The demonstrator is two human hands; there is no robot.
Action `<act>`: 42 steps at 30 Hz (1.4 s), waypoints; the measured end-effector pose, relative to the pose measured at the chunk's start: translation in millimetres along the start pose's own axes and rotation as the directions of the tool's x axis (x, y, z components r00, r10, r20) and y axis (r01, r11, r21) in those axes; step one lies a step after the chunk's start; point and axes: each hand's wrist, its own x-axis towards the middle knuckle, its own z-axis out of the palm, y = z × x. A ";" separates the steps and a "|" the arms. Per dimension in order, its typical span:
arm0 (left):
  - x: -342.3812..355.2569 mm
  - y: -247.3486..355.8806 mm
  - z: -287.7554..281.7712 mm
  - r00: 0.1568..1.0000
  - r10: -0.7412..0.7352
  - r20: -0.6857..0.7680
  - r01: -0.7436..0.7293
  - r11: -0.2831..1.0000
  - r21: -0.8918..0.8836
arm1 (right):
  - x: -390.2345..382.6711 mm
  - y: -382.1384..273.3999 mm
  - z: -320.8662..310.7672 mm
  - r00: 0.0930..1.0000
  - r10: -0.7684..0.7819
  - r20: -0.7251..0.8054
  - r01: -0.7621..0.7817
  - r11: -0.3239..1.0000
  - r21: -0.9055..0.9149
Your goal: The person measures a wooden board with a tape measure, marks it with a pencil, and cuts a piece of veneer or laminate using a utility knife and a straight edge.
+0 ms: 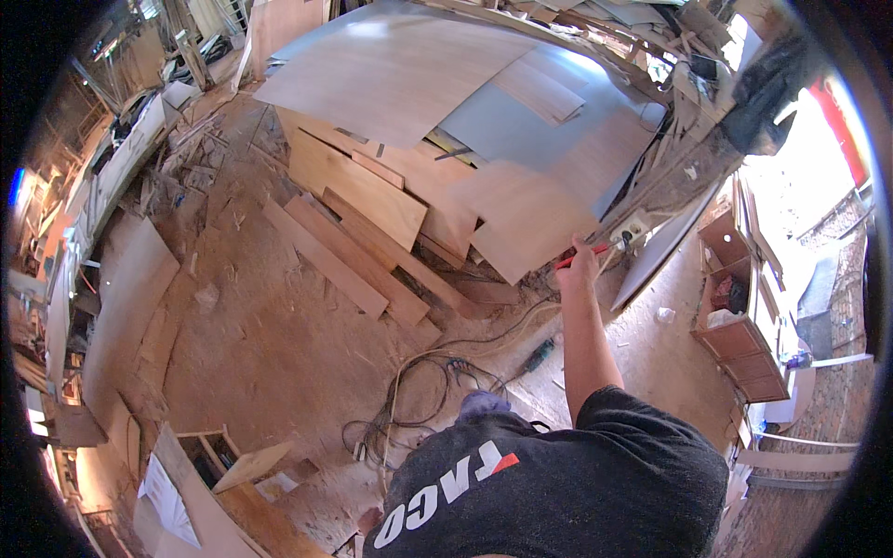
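Right hand, right of center, is closed around a slim red tool, exact kind unclear. Tool sits in the fist, by the lower right corner of the wood sheets. Left hand not visible, can't tell its state. Green power tool and cable on floor, lower center, below right hand.

Right arm outstretched — hand curled

One right hand, one red item (one cabinet).
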 end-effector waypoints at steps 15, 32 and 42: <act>21.2 136.0 67.5 0.991 0.016 -0.135 0.002 0.992 0.128 | 160.5 162.3 -55.0 0.929 0.113 -0.351 -0.122 0.992 -0.004; -20.9 166.9 101.1 0.958 -0.136 -0.253 0.130 0.991 -0.040 | 138.1 221.8 -88.0 0.935 0.054 -0.349 -0.209 0.883 -0.421; -40.5 145.2 136.5 0.821 0.067 -0.567 0.050 0.981 0.189 | 147.4 222.2 -65.9 0.972 0.221 -0.079 -0.190 0.546 -0.816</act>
